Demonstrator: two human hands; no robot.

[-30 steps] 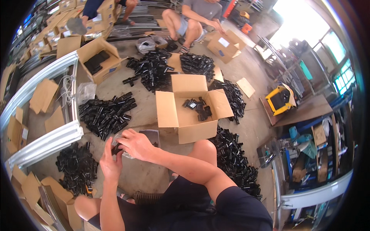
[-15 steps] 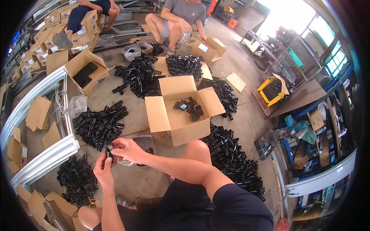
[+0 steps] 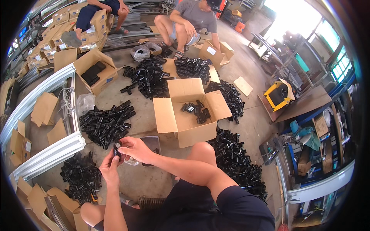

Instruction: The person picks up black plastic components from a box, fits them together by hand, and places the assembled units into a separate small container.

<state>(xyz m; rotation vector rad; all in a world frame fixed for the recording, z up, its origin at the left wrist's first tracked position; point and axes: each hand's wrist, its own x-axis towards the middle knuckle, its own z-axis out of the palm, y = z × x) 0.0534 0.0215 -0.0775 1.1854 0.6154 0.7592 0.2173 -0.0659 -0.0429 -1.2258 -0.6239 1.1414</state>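
Note:
Between my two hands is a small black plastic fitting (image 3: 116, 150), held upright over the floor. My left hand (image 3: 110, 168) grips it from below with thumb and fingers. My right hand (image 3: 135, 148) closes on its upper end, where a small shiny bit shows but is too small to name. Just beyond lies a pile of black fittings (image 3: 106, 122). A shallow grey bin (image 3: 154, 141) sits partly behind my right wrist, beside a clear plastic bag (image 3: 132, 161). Farther right, an open cardboard box (image 3: 197, 136) holds several black fittings (image 3: 196, 109).
More black heaps lie at my left (image 3: 81, 175), my right (image 3: 241, 165) and farther off (image 3: 148, 77). White metal profiles (image 3: 58, 154) run along the left. A crouching person (image 3: 196, 21) reaches into a carton (image 3: 216, 54); another person sits on stacked boxes (image 3: 90, 29).
The whole view has shifted slightly, so things sit a little farther right. Both hands stay on the black fitting. The crouching person's hand now reaches inside the carton.

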